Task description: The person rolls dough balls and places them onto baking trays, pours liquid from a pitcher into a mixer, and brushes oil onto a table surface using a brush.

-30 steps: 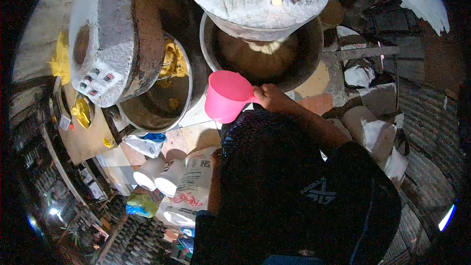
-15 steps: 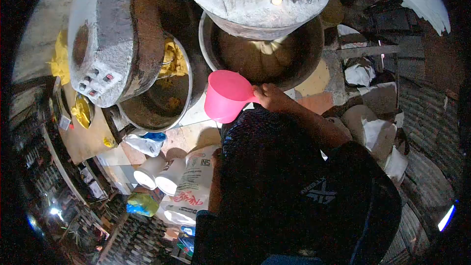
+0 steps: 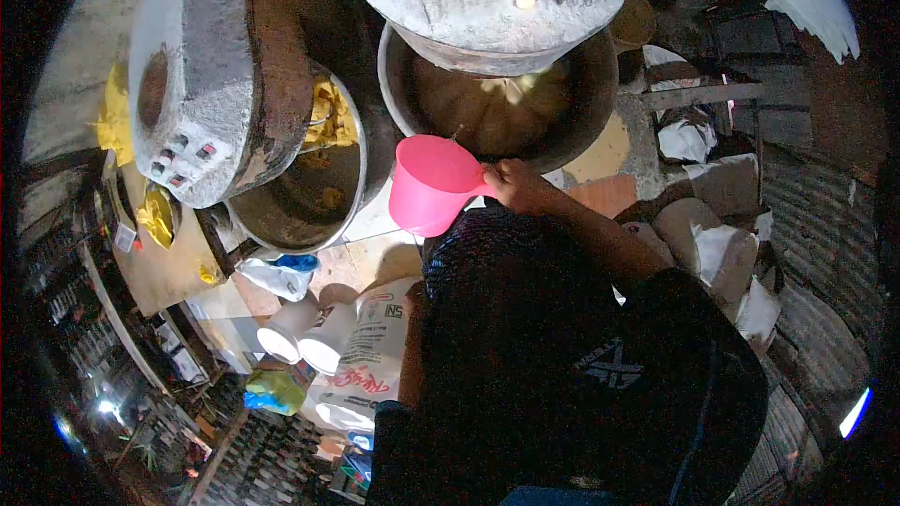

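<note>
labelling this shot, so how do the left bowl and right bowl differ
The left bowl holds yellow clumps; the right bowl shows a brown interior with pale patches. The right bowl looks wider in view than the left bowl. The pink scoop overlaps the right bowl's edge in view, not the left bowl's. Both are round, beneath machine heads.
</note>
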{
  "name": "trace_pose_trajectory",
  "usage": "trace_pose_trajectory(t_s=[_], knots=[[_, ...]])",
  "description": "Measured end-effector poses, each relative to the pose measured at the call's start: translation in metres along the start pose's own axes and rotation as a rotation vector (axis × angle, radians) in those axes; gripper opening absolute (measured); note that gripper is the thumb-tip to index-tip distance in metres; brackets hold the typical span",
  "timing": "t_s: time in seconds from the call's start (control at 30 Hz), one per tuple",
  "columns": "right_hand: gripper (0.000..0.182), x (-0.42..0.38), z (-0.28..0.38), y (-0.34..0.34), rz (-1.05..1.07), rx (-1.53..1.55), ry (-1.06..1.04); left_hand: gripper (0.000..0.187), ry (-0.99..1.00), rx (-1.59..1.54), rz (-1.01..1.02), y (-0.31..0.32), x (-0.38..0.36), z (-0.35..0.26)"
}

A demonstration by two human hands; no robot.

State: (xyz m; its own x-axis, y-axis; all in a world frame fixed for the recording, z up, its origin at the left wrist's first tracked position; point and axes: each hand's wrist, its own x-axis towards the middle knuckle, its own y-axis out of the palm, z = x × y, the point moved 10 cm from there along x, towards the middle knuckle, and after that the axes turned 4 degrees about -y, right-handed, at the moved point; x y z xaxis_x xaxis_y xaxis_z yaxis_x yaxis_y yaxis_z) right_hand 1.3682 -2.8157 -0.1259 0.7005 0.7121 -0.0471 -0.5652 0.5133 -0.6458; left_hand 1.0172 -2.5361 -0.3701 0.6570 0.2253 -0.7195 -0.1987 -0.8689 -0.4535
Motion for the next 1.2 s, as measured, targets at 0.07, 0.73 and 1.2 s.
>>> trace_pose_trajectory(t_s=[0.07, 0.73, 1.2], knots=[[0.031, 0.000, 0.002, 0.002, 0.016, 0.036, -0.003, 0.036, 0.002, -0.033, -0.008, 0.000, -0.002, 0.002], [0.026, -0.002, -0.014, 0.016, 0.047, 0.118, 0.143, 0.038, 0.041, -0.092, -0.015, 0.006, -0.003, 0.008], [0.027, -0.002, 0.014, -0.005, -0.092, -0.023, -0.114, 0.037, -0.064, -0.097, 0.001, -0.001, -0.013, -0.031]])
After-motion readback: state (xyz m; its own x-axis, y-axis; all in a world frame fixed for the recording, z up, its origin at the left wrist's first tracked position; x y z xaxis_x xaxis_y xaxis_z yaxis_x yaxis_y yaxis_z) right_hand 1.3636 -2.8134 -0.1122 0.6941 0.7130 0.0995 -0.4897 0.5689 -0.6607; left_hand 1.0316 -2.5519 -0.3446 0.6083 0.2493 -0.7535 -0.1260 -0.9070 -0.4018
